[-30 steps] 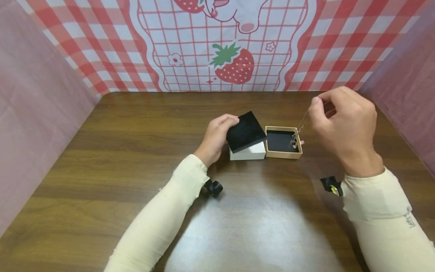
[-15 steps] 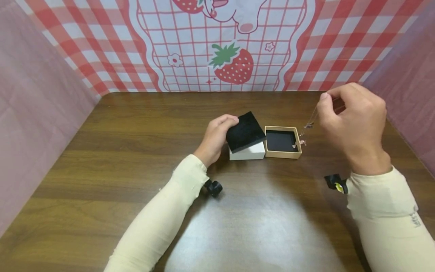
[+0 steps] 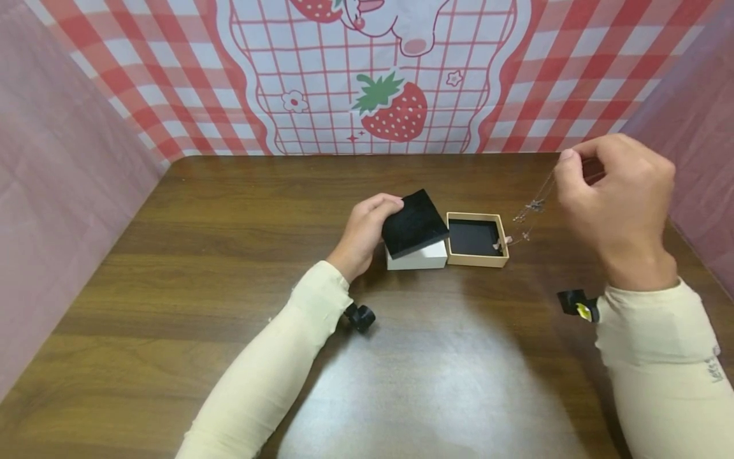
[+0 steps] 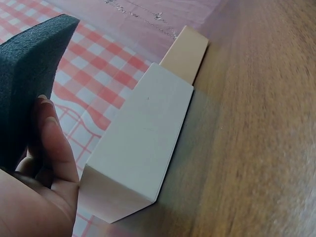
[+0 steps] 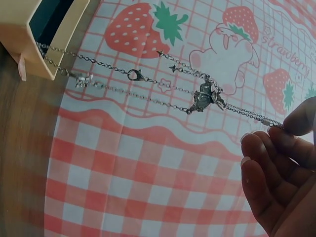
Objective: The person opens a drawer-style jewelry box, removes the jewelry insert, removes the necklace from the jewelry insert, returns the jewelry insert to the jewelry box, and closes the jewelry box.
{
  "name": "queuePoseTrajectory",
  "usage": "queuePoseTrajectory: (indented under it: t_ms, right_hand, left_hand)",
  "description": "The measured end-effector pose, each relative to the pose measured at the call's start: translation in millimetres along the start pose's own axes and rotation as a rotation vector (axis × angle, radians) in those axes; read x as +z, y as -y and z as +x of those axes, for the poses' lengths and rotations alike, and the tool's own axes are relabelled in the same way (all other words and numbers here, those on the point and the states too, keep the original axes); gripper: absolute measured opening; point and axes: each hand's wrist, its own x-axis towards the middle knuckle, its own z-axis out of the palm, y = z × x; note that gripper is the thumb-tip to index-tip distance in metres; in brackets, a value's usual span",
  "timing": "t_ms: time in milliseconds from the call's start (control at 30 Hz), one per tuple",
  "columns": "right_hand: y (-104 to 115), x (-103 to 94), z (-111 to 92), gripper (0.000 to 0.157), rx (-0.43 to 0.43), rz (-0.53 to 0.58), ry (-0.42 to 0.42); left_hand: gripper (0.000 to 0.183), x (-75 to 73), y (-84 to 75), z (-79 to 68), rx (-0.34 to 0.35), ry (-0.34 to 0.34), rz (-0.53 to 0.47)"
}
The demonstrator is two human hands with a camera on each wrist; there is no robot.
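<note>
My left hand [image 3: 362, 234] grips a square black foam pad [image 3: 415, 223], tilted above a white box piece [image 3: 423, 256]. The left wrist view shows the pad's thick edge [image 4: 37, 42] and the fingers curled at its side. My right hand [image 3: 622, 204] pinches a thin silver necklace [image 3: 536, 205] between thumb and fingertips. In the right wrist view its chain slants down from the fingers, with a dark charm [image 5: 203, 96], small stars and a lobster clasp [image 5: 136, 75]. The chain's lower end runs over the rim of the open tan box [image 3: 478, 261], which has a black inside.
Both box pieces stand side by side on the brown wooden table [image 3: 229, 280]. A small ribbon tab [image 5: 21, 66] sticks out of the tan box. Behind the table hangs a strawberry-print checked cloth [image 3: 321, 127], with pink cloth [image 3: 57, 159] at the sides.
My right hand has moved right and slightly up, drawing most of the necklace out of the tan box. The left hand and foam pad have stayed in place.
</note>
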Motion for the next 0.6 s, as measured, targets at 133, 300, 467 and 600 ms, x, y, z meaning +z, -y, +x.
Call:
queuePoseTrajectory:
  t_ms: [133,300,467,600]
  right_hand:
    - [-3.4,-0.4,0.3,0.036,0.004,-0.021,0.005]
    - [-8.7,-0.1,0.0,0.035,0.016,-0.019,0.003]
    - [-13.2,0.3,0.4,0.034,0.027,-0.015,0.001]
    - [-15.1,0.4,-0.2,0.034,0.045,-0.029,0.015]
  left_hand:
    - [0.023,0.1,0.5,0.6,0.000,-0.001,0.015]
    - [0.023,0.1,1.1,0.8,0.000,0.001,0.015]
    - [0.023,-0.3,0.9,0.3,0.003,0.001,0.012]
    - [0.023,-0.2,0.6,0.4,0.003,0.002,0.014]
